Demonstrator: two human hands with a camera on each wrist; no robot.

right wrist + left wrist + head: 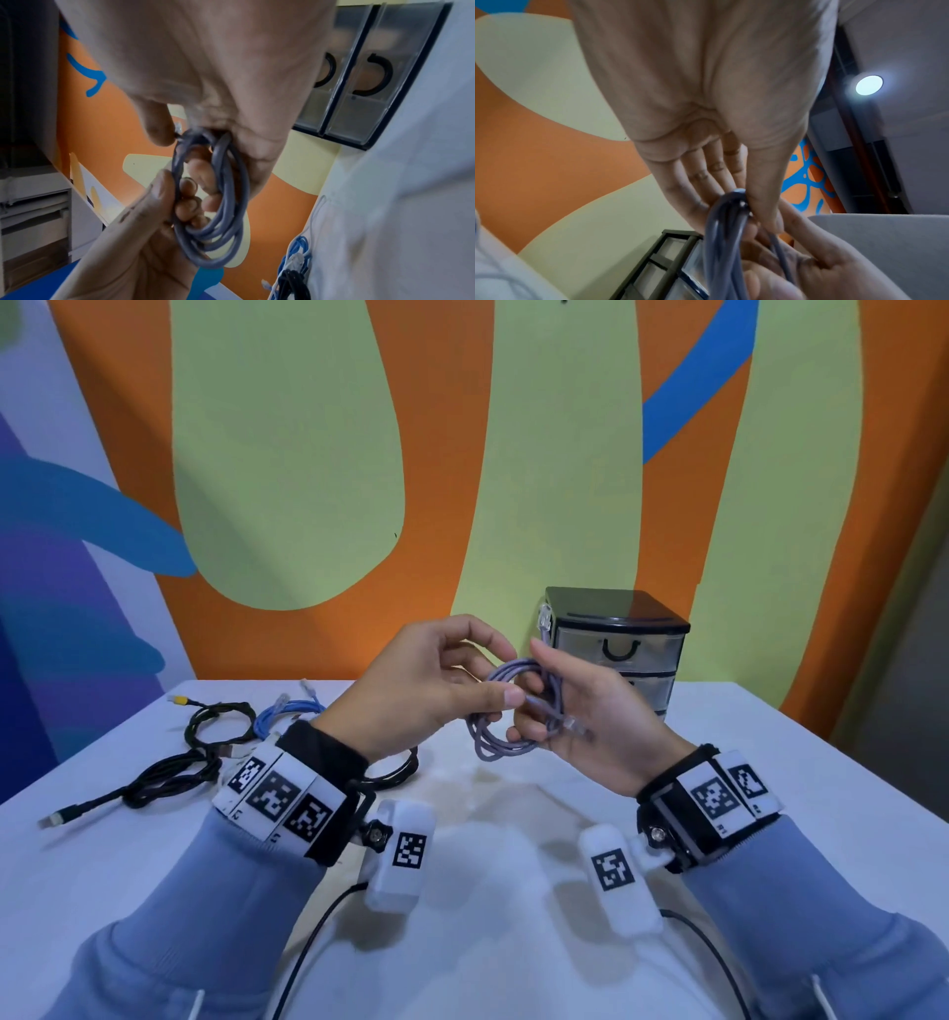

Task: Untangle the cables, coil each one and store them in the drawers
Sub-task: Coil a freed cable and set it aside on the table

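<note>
A grey-lilac network cable [493, 742], wound into a small coil, hangs in the air above the white table [770, 788], between both hands. My right hand [534, 695] has its fingers curled through the coil [226, 203] and grips it. A clear plug [576, 726] lies across that palm; a second plug [544, 614] sticks up past the thumb. My left hand [506, 672] pinches the coil's strands [721, 233] between thumb and fingers. The black-framed drawer unit [616, 649] stands just behind the hands, with both visible drawers [372, 81] closed.
On the table's left lie a blue coiled cable [287, 711], a black cable [215, 726] with a yellow plug, and a longer black cable [154, 778] trailing toward the near-left edge. A painted wall rises right behind the table.
</note>
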